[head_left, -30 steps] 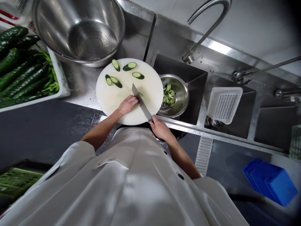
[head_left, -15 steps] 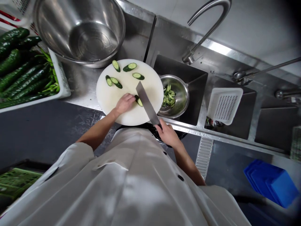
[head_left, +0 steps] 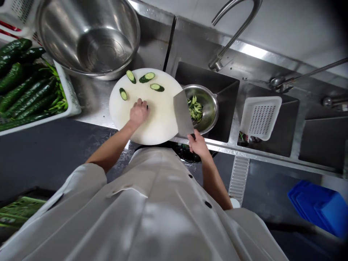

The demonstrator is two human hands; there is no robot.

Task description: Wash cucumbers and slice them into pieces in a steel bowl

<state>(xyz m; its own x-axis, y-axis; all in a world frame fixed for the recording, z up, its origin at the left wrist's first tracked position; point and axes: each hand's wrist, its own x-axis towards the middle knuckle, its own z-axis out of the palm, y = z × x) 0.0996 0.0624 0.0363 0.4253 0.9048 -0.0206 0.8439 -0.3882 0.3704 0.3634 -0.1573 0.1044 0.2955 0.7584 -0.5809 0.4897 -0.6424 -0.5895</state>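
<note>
On the round white cutting board (head_left: 160,123), my left hand (head_left: 139,111) is closed over a cucumber piece, of which only a dark sliver shows beside the fingertips. Several other cut cucumber pieces (head_left: 146,77) lie along the board's far side, pale cut faces up. My right hand (head_left: 198,144) grips the handle of a cleaver (head_left: 183,113). Its broad blade hangs over the board's right edge, beside a steel bowl (head_left: 211,114). Sliced cucumber (head_left: 195,108) lies in that bowl.
A large steel basin (head_left: 62,40) stands behind the board at left. Whole cucumbers (head_left: 29,92) fill a white crate (head_left: 71,96). To the right are sinks, a faucet (head_left: 233,36) and a white perforated basket (head_left: 261,116). Blue bins (head_left: 318,206) sit lower right.
My left hand has moved left and away from me, onto another cucumber piece. The cleaver has swung right to the bowl's side. The piece formerly beside the blade is gone from the board.
</note>
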